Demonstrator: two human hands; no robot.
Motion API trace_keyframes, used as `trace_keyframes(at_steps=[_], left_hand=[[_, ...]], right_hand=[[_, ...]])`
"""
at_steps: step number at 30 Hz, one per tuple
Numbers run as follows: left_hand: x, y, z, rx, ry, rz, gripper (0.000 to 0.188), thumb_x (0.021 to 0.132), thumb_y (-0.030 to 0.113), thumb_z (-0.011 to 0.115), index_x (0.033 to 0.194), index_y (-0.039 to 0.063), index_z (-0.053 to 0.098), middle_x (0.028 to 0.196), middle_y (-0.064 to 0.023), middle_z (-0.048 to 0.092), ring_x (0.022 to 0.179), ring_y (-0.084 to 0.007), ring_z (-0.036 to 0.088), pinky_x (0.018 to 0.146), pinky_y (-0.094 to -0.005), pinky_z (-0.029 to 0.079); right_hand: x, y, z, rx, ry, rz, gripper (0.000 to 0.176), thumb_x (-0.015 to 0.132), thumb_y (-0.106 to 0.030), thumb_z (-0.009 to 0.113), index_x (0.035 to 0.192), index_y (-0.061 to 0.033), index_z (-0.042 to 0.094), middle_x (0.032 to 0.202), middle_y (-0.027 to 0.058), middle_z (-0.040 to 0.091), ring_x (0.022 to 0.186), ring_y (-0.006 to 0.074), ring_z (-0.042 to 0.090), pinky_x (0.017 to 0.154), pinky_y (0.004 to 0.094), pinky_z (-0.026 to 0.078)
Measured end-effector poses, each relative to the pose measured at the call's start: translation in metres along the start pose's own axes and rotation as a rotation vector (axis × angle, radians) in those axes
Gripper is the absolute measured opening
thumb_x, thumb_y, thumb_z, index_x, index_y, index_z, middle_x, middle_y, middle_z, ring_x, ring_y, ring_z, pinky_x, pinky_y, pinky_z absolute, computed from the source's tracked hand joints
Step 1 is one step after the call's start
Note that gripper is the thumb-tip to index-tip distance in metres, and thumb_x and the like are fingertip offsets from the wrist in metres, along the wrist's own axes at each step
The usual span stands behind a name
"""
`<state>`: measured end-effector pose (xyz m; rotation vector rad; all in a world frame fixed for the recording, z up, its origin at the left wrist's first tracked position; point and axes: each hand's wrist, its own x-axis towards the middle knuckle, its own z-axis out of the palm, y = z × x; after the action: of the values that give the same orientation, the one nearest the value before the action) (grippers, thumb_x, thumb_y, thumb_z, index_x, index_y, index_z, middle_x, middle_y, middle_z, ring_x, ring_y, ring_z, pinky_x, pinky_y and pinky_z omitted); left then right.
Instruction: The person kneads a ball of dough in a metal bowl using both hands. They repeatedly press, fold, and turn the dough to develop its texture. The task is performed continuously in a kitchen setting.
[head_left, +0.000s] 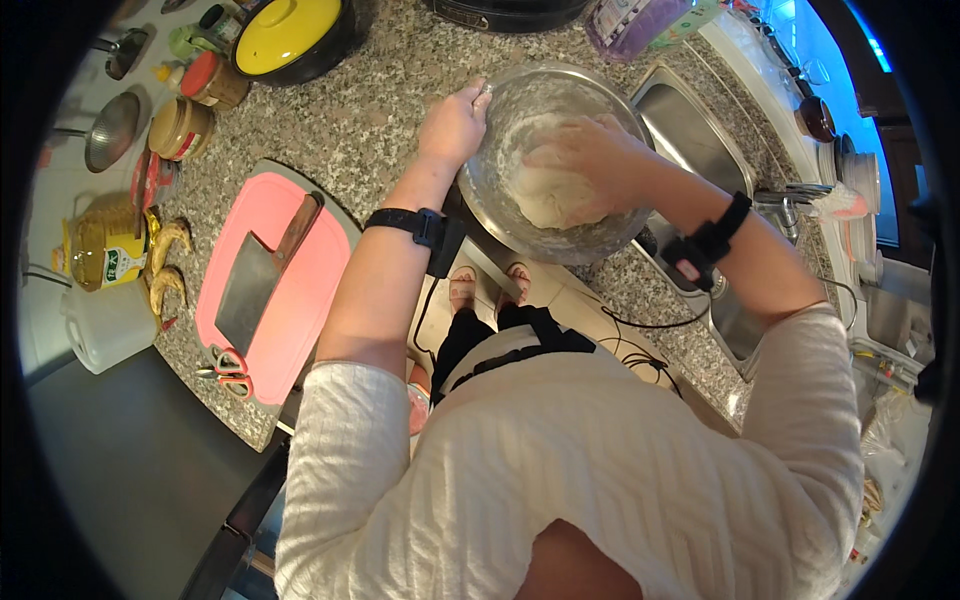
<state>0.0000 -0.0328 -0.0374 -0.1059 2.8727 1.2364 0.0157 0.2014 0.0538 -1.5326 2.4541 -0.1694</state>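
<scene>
A steel mixing bowl (510, 90), its inner wall smeared with flour, sits at the counter's front edge. My left hand (454, 124) holds its rim on the left side, thumb over the edge. Inside the bowl lies a pale lump of dough (551, 196). My right hand (596, 154) is down in the bowl, gripping the upper right of the dough; its fingers are slightly blurred and partly hidden. Each of my wrists wears a black strap with a small device.
Left of the bowl, a cleaver (251, 277) lies on a pink cutting board (319, 292), with scissors (234, 371) at its corner. Jars (180, 127), an oil bottle (112, 247) and a yellow-lidded pot (289, 34) stand beyond. A steel sink (697, 127) adjoins on the right.
</scene>
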Motion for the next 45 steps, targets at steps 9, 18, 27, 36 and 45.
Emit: trace_keyframes(at_steps=[9, 18, 27, 36, 45], left_hand=[[-0.001, -0.004, 0.006, 0.007, 0.018, -0.013, 0.037, 0.095, 0.032, 0.054, 0.125, 0.012, 0.062, 0.104, -0.0228, 0.065, 0.099, -0.0383, 0.063, 0.088, -0.0424, 0.05], [0.014, -0.014, 0.009, 0.072, 0.061, 0.09, 0.037, 0.094, 0.034, 0.052, 0.125, 0.015, 0.061, 0.104, -0.0196, 0.067, 0.099, -0.0371, 0.063, 0.089, -0.0434, 0.05], [-0.019, 0.041, 0.006, 0.308, -0.08, 0.527, 0.051, 0.095, 0.038, 0.053, 0.138, 0.012, 0.048, 0.138, -0.0196, 0.048, 0.127, -0.0374, 0.044, 0.106, -0.0452, 0.036], [-0.056, 0.05, 0.006, 0.105, -0.614, 0.557, 0.074, 0.086, 0.037, 0.067, 0.143, 0.001, 0.035, 0.139, -0.0234, 0.043, 0.133, -0.0396, 0.037, 0.109, -0.043, 0.034], [-0.08, 0.047, 0.029, 0.623, -0.438, 0.519, 0.097, 0.08, 0.036, 0.073, 0.15, 0.006, 0.014, 0.147, -0.0223, 0.031, 0.135, -0.0409, 0.033, 0.106, -0.049, 0.037]], right_hand=[[0.014, 0.034, 0.041, -0.06, 0.126, -0.008, 0.074, 0.066, -0.043, 0.08, 0.132, -0.0238, 0.054, 0.144, 0.0081, 0.043, 0.128, 0.0279, 0.044, 0.1, 0.0423, 0.04], [0.007, 0.047, 0.053, 0.401, 0.326, 0.452, 0.074, 0.068, -0.038, 0.081, 0.132, -0.0151, 0.053, 0.13, 0.0146, 0.054, 0.118, 0.0316, 0.053, 0.096, 0.0411, 0.044], [-0.061, -0.018, 0.049, 0.203, 0.052, 0.274, 0.067, 0.087, -0.044, 0.062, 0.145, -0.0225, 0.037, 0.152, 0.0176, 0.028, 0.14, 0.0356, 0.028, 0.116, 0.052, 0.015], [-0.074, -0.008, 0.011, 1.27, -0.103, 0.555, 0.104, 0.075, -0.029, 0.079, 0.153, -0.0162, 0.013, 0.155, 0.0182, 0.023, 0.139, 0.0283, 0.032, 0.113, 0.038, 0.029], [-0.054, -0.023, 0.104, 0.22, 0.101, 0.62, 0.1, 0.073, -0.025, 0.08, 0.151, -0.0147, 0.02, 0.152, 0.0206, 0.024, 0.135, 0.0352, 0.036, 0.11, 0.0418, 0.034]])
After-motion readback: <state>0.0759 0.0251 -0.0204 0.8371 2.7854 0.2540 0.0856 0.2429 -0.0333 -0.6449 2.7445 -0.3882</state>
